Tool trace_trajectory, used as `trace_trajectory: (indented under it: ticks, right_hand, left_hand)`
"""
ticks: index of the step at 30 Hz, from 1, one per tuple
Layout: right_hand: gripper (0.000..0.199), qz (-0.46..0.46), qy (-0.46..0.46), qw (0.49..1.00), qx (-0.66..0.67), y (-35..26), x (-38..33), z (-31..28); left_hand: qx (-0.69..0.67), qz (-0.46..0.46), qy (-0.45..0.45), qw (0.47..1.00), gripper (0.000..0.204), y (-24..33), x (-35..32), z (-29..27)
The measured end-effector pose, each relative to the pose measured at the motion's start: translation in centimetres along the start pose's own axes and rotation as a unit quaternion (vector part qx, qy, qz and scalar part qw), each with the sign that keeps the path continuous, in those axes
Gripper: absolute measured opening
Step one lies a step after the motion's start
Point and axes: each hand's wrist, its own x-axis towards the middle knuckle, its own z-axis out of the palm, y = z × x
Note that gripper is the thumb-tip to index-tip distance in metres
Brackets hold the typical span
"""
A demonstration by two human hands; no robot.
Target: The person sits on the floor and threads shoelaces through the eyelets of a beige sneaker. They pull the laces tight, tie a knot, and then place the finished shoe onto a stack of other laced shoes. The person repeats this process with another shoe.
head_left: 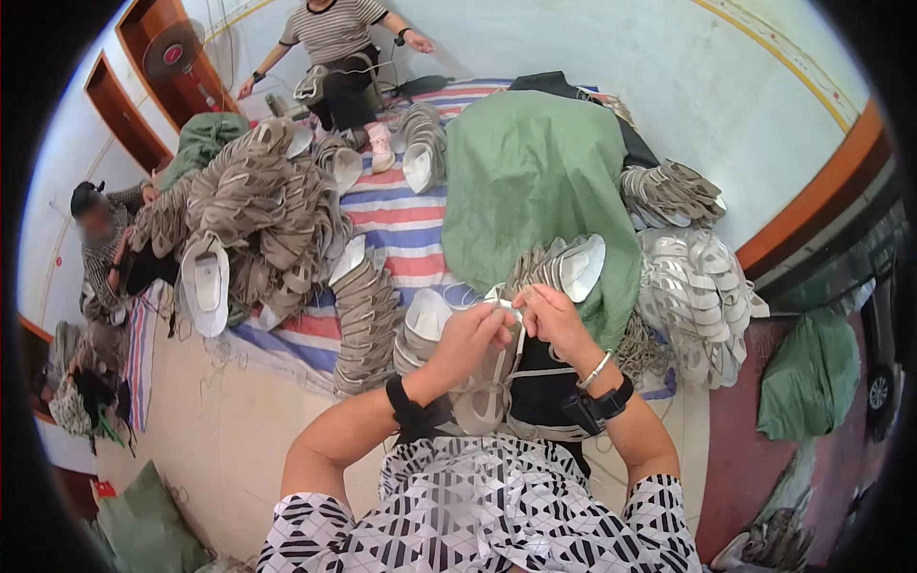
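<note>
Above my lap, my left hand [470, 336] and my right hand [556, 322] are close together, fingers pinched. Between the fingertips is a small white strip [505, 304], its exact kind too small to tell. A pale cord [517, 355] hangs below my hands. On my lap, under my left hand, rests a beige shoe upper [478, 408], partly hidden by my wrist and forearm. Just beyond my hands is a stack of beige shoe uppers [538, 271] with a white-lined one [584, 267] at its right end. More nested uppers [365, 320] stand left of my left hand.
A green cloth [535, 172] covers a heap ahead. Pale uppers [695, 296] lie at the right; a large pile of uppers [263, 191] rises at the left on a striped sheet [396, 229]. Two people [336, 38] sit nearby, one at the back, one far left. A fan [174, 53] stands behind.
</note>
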Motion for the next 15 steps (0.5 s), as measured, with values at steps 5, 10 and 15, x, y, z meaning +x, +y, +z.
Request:
trace_trajectory:
  ticks: [5, 10, 15]
  right_hand:
    - [0.031, -0.094, -0.031, 0.994, -0.043, 1.4, -0.3, 2.2]
    - [0.030, -0.053, 0.055, 0.994, 0.078, 2.9, 0.7, 4.1]
    - [0.014, 0.051, 0.059, 0.941, 0.328, 3.0, 3.8, -1.2]
  left_hand:
    - [0.058, 0.007, 0.004, 0.998, 0.033, -1.1, 0.5, 0.3]
    - [0.363, 0.086, 0.023, 0.927, 0.020, -1.1, 0.2, -0.1]
    - [0.430, 0.166, -0.072, 0.884, 0.074, -5.9, -3.2, -2.7]
